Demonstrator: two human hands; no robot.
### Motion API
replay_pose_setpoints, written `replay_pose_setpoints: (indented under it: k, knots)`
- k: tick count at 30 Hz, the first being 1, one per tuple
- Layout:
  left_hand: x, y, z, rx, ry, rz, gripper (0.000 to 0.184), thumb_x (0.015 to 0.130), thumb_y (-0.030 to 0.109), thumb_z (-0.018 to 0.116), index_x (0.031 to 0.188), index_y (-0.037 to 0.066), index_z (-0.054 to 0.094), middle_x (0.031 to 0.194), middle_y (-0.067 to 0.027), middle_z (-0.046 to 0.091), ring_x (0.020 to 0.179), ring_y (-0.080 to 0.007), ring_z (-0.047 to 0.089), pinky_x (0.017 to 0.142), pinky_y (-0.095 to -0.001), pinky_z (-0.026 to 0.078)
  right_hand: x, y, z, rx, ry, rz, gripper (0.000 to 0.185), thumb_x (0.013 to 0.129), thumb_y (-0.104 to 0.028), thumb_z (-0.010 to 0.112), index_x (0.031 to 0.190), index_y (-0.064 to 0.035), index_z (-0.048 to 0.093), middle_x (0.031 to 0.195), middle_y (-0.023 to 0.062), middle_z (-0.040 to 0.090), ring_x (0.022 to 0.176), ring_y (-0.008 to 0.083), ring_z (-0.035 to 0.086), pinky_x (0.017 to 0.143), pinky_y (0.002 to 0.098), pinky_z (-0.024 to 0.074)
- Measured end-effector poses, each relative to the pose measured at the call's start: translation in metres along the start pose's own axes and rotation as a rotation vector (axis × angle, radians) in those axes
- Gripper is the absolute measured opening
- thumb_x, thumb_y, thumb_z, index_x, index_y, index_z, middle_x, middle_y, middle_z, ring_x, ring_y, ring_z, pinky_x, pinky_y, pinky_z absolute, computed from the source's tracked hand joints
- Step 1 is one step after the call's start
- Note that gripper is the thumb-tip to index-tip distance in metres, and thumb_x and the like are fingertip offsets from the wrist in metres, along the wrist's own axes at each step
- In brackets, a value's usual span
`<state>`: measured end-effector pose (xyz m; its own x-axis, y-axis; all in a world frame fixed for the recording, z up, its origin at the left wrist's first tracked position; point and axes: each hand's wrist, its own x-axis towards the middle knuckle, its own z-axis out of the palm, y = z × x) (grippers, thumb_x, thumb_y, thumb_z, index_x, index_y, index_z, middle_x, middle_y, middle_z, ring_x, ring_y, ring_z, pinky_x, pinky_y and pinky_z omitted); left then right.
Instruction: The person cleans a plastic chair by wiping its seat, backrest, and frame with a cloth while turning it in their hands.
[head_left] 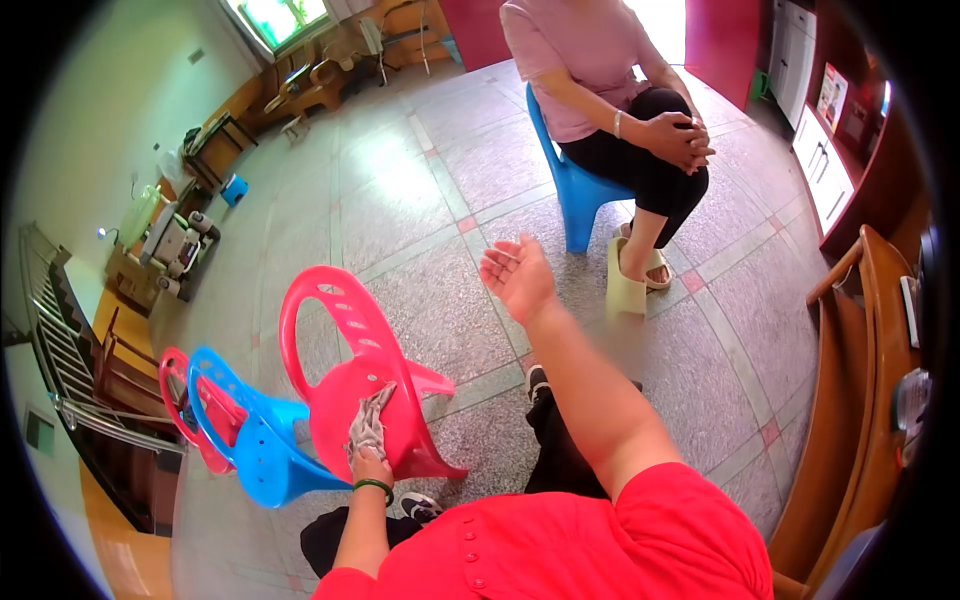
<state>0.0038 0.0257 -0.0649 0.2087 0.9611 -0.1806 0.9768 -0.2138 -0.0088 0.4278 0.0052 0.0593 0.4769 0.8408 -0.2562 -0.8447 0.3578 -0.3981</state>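
Note:
My left hand [368, 464], with a dark green bangle at its wrist, grips a crumpled greyish cloth [370, 420]. The cloth lies over the seat of a small pink plastic chair [338, 415] whose curved back has slots. Raised in front of me, my right hand [520, 280] holds nothing; its fingers are apart and slightly curled. Close to the pink chair's left side stands a blue plastic chair [268, 455], and beyond that another pink chair [215, 415], partly hidden.
Ahead, a person [590, 95] sits on a blue chair [580, 195], hands clasped over a knee. A wooden cabinet [860, 400] lines the right side. At left are a metal railing [60, 330] and a wheeled toy vehicle [178, 245]. Speckled tile floor [430, 270] lies between.

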Motion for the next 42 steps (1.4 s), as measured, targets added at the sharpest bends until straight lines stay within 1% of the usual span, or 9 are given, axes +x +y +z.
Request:
replay_pose_setpoints:
  k: [7, 11, 17, 22, 26, 29, 32, 38, 42]
  knots:
    - [0.01, 0.012, -0.014, 0.328, -0.05, 0.252, 0.055, 0.076, 0.024, 0.069, 0.114, -0.005, 0.042, 0.123, -0.0269, 0.044, 0.117, -0.0404, 0.044, 0.098, -0.0441, 0.039, -0.004, -0.024, -0.013, 0.352, 0.102, -0.042, 0.033, 0.087, -0.034, 0.05, 0.096, -0.0027, 0.052, 0.089, 0.0095, 0.052, 0.079, 0.02, 0.052, 0.075, 0.0358, 0.0494]
    - [0.009, 0.01, -0.008, 0.045, -0.185, -0.066, 0.06, 0.075, 0.027, 0.07, 0.116, -0.005, 0.04, 0.127, -0.0267, 0.042, 0.119, -0.0395, 0.043, 0.101, -0.0436, 0.036, -0.005, -0.026, -0.005, 0.392, 0.053, -0.023, 0.03, 0.087, -0.031, 0.05, 0.097, -0.0034, 0.052, 0.092, 0.0095, 0.051, 0.08, 0.0193, 0.051, 0.075, 0.0348, 0.0491]
    - [0.024, 0.016, -0.005, 0.248, -0.003, 0.225, 0.064, 0.076, 0.028, 0.069, 0.12, -0.007, 0.038, 0.127, -0.0274, 0.041, 0.121, -0.0391, 0.042, 0.102, -0.043, 0.036, -0.01, -0.038, 0.008, 0.414, -0.133, -0.109, 0.036, 0.088, -0.034, 0.048, 0.108, -0.0046, 0.052, 0.099, 0.0111, 0.052, 0.084, 0.0205, 0.052, 0.081, 0.0366, 0.0476]
    - [0.018, 0.024, -0.021, 0.281, -0.079, 0.219, 0.071, 0.075, 0.026, 0.069, 0.128, -0.005, 0.033, 0.132, -0.0258, 0.038, 0.126, -0.0369, 0.037, 0.105, -0.0406, 0.033, -0.012, -0.051, 0.005, 0.478, -0.266, -0.183, 0.05, 0.09, -0.039, 0.045, 0.13, -0.0105, 0.042, 0.127, 0.0167, 0.043, 0.118, 0.0323, 0.044, 0.101, 0.0465, 0.0378]
    - [0.019, 0.024, -0.027, 0.275, -0.135, 0.214, 0.079, 0.072, 0.026, 0.071, 0.133, -0.004, 0.029, 0.14, -0.0254, 0.03, 0.13, -0.0361, 0.033, 0.108, -0.0387, 0.03, -0.011, -0.054, 0.002, 0.491, -0.239, -0.221, 0.049, 0.089, -0.038, 0.046, 0.13, -0.012, 0.041, 0.128, 0.0161, 0.041, 0.117, 0.0328, 0.044, 0.1, 0.0469, 0.0385]
    - [0.035, 0.021, -0.018, 0.002, 0.353, 0.651, 0.071, 0.075, 0.026, 0.071, 0.126, -0.007, 0.034, 0.133, -0.0275, 0.038, 0.121, -0.0374, 0.043, 0.102, -0.0412, 0.038, -0.012, -0.054, 0.001, 0.504, -0.25, -0.225, 0.053, 0.089, -0.037, 0.048, 0.136, -0.0152, 0.035, 0.133, 0.0157, 0.036, 0.117, 0.0338, 0.044, 0.1, 0.0471, 0.0388]
    - [0.024, 0.025, -0.03, -0.15, 0.106, 0.459, 0.07, 0.076, 0.025, 0.07, 0.127, -0.007, 0.034, 0.134, -0.028, 0.036, 0.122, -0.038, 0.043, 0.102, -0.0402, 0.038, -0.012, -0.049, 0.005, 0.472, -0.276, -0.242, 0.065, 0.088, -0.035, 0.051, 0.143, -0.0203, 0.019, 0.137, 0.0165, 0.029, 0.116, 0.0345, 0.044, 0.1, 0.0466, 0.0397]
    - [0.003, 0.03, -0.04, 0.306, -0.146, 0.233, 0.083, 0.075, 0.023, 0.068, 0.137, -0.006, 0.021, 0.144, -0.0245, 0.026, 0.131, -0.0365, 0.031, 0.109, -0.0378, 0.028, -0.013, -0.045, 0.01, 0.471, -0.308, -0.195, 0.063, 0.089, -0.036, 0.049, 0.142, -0.0179, 0.02, 0.135, 0.0176, 0.032, 0.116, 0.0345, 0.045, 0.098, 0.0466, 0.0416]
    - [0.005, 0.019, -0.03, 0.154, -0.119, 0.245, 0.087, 0.075, 0.023, 0.068, 0.139, -0.005, 0.016, 0.145, -0.0238, 0.023, 0.132, -0.0368, 0.029, 0.11, -0.0369, 0.026, -0.013, -0.046, 0.011, 0.459, -0.299, -0.175, 0.058, 0.09, -0.037, 0.047, 0.139, -0.0138, 0.027, 0.132, 0.0183, 0.037, 0.116, 0.0339, 0.046, 0.097, 0.0457, 0.0422]
